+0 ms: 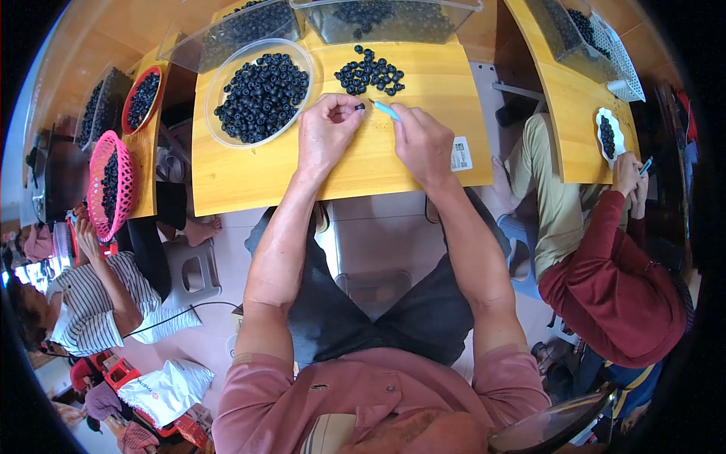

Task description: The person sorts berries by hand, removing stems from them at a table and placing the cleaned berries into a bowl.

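Note:
Over the yellow table (302,181), my left hand (330,130) pinches one dark berry-like ball (360,107) between thumb and fingertips. My right hand (425,144) grips a slim tool with a light-blue handle (386,110); its thin tip points at the ball, and I cannot tell whether they touch. Just beyond both hands lies a loose pile of the same blue-black balls (370,72). To the left of my left hand, a clear round bowl (209,113) is filled with many more of them.
Clear plastic bins (461,19) of dark balls line the table's far edge. A white printed card (461,153) lies near the right edge. People work on both sides, one by a pink basket (96,181), another by a white dish (617,129). A white sack (168,390) rests lower left.

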`<action>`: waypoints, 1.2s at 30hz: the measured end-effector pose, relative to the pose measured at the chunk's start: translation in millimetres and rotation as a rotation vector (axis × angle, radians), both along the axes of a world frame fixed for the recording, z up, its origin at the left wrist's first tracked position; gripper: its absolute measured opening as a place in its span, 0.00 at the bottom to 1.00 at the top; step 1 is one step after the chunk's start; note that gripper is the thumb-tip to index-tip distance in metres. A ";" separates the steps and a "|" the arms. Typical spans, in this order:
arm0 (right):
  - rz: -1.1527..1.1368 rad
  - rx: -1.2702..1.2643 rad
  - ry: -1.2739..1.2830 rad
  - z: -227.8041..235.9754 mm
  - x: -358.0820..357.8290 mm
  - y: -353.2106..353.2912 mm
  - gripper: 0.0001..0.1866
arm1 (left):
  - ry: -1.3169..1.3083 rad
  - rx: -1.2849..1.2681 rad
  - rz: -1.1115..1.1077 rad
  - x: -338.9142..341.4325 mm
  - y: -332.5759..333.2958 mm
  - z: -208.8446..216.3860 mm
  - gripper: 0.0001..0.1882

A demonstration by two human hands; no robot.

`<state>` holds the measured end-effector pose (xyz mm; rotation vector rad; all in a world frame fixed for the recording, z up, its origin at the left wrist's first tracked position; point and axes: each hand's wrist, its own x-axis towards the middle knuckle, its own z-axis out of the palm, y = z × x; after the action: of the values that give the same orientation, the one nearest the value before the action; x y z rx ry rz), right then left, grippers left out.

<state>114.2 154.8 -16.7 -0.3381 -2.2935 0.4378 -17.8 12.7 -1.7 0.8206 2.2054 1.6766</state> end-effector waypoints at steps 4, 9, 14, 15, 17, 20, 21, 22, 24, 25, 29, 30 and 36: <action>0.024 0.063 -0.027 2.5 2.2 -2.5 0.12 | -0.023 0.060 0.000 1.8 2.6 1.3 0.14; 0.046 0.167 -0.007 2.7 -0.6 -2.8 0.12 | -0.009 0.067 -0.009 2.2 3.0 1.8 0.17; 0.038 0.199 -0.016 2.3 -0.3 -4.0 0.12 | -0.011 0.057 -0.018 5.0 2.9 7.3 0.17; 0.039 0.199 -0.016 2.2 -0.6 -4.0 0.12 | -0.009 0.050 -0.017 5.3 2.6 7.6 0.17; 0.042 0.202 -0.007 2.1 -1.3 -3.9 0.13 | -0.008 0.044 -0.015 5.3 2.1 7.6 0.17; 0.042 0.207 -0.018 0.9 -0.7 -3.4 0.13 | -0.008 0.043 -0.019 6.2 2.4 9.1 0.17; 0.041 0.207 -0.019 0.5 -0.8 -2.9 0.13 | 0.006 0.039 -0.021 7.3 2.1 10.5 0.18; 0.044 0.203 -0.008 0.3 -1.6 -3.0 0.13 | 0.021 0.035 -0.020 8.0 1.6 12.2 0.19; 0.047 0.198 0.003 -2.2 -3.0 -2.5 0.13 | 0.008 0.082 -0.028 7.7 0.7 7.8 0.20; -0.016 0.191 -0.089 -4.6 -4.0 -1.9 0.13 | -0.007 0.131 -0.037 7.8 1.4 9.0 0.21; -0.052 0.189 -0.045 -4.4 -6.2 -0.1 0.14 | 0.006 0.209 0.017 15.5 -5.5 13.0 0.21; -0.050 0.189 -0.045 -3.5 -5.9 -0.4 0.14 | -0.006 0.258 0.010 15.2 -6.5 10.5 0.21; -0.021 0.188 0.014 4.8 -4.3 -3.6 0.12 | 0.092 0.254 -0.008 10.9 -10.3 5.4 0.19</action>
<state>109.9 151.2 -11.9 -0.2638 -2.2941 0.2108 -6.9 2.5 3.7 0.9844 2.0697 1.9800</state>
